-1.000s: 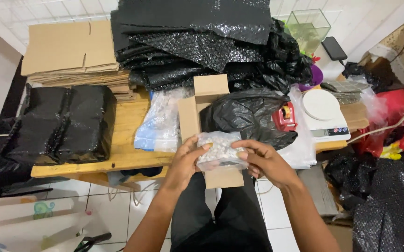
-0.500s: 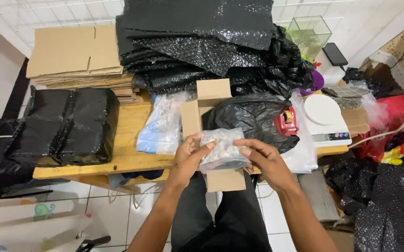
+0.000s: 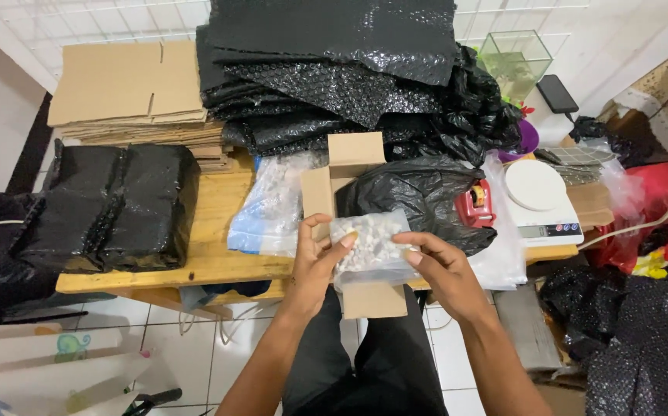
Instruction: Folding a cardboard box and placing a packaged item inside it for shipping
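A small clear plastic bag of pale gravel-like bits (image 3: 370, 248) is held between both hands over an open cardboard box (image 3: 326, 185). My left hand (image 3: 314, 260) grips the bag's left side, thumb up along the box's left flap. My right hand (image 3: 440, 266) holds its right edge with fingers curled under. The box's front flap (image 3: 374, 300) hangs toward me below the bag. The box rests at the front edge of a wooden table (image 3: 210, 239).
A black plastic bag (image 3: 418, 192) lies right of the box, a clear bag with blue (image 3: 268, 204) to its left. Black wrapped bundle (image 3: 110, 206), flat cardboard stack (image 3: 129, 85), black bubble wrap pile (image 3: 341, 69), red tape dispenser (image 3: 474, 204), white scale (image 3: 538, 196), glass tank (image 3: 513, 58).
Both hands with the bag have stayed over the box. The left thumb has lifted up along the box flap, and the view has shifted slightly downward.
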